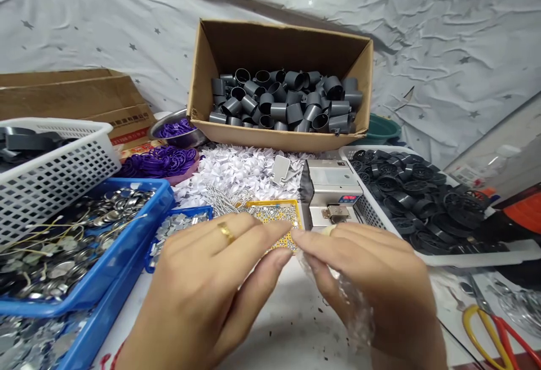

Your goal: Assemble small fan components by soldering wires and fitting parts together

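Both hands met low over the white worktop (291, 325), fingertips pinched together just in front of a small yellow tray (276, 212) filled with tiny bright specks. The left hand (211, 285), a gold ring (226, 233) on one finger, closed its thumb and forefinger on the top edge of a thin clear plastic bag (353, 308); the right hand (372, 285) gripped the same edge from the other side. The bag was crinkled, see-through and glossy, hanging down under the right hand near the worktop; whether anything lay inside it was hard to tell through the blur. Just behind the hands stood a small metal machine (333, 189) with a red display. Farther back a cardboard box (203, 76) held grey plastic tubes (287, 102). To the right a white basket (465, 257) carried black wheels (422, 201); to the left a blue tray (110, 268) held silver metal discs (63, 246), beside purple rings (158, 161) and a heap of white paper bits (240, 170). Yellow and red scissors (494, 330) lay at the lower right.
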A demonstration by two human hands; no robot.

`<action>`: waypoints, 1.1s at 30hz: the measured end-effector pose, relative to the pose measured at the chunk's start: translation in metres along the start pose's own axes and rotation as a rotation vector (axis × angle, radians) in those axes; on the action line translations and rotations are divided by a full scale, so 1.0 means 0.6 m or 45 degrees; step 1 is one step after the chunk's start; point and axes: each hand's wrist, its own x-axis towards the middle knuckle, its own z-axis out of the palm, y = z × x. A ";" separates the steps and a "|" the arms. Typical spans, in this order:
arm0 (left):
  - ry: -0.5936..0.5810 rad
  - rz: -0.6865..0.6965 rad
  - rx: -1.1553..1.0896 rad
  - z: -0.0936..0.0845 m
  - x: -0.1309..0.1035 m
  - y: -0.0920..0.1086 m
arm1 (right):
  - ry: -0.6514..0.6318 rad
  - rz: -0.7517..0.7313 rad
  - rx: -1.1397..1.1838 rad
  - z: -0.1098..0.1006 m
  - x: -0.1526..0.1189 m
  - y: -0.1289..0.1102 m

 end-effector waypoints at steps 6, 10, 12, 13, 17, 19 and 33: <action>-0.427 -0.127 -0.093 0.024 0.006 0.009 | 0.143 -0.008 0.102 0.009 0.019 -0.005; -0.488 -0.103 -0.588 0.056 0.028 -0.007 | 0.427 0.114 0.271 0.013 0.014 -0.001; -0.520 -0.195 -0.954 0.083 0.044 -0.020 | 0.583 0.114 0.381 0.012 0.009 0.004; -0.566 -0.281 -1.113 0.098 0.051 -0.025 | 0.637 0.096 0.426 0.010 0.006 0.005; -0.918 -0.527 -1.643 0.149 0.062 -0.029 | 0.697 -0.006 0.398 -0.002 0.003 0.002; -1.055 -0.502 -1.889 0.155 0.061 -0.019 | 0.720 -0.006 0.296 -0.008 0.002 0.001; 0.043 0.580 -0.768 0.134 0.044 0.005 | 0.666 0.554 1.392 -0.015 0.037 0.076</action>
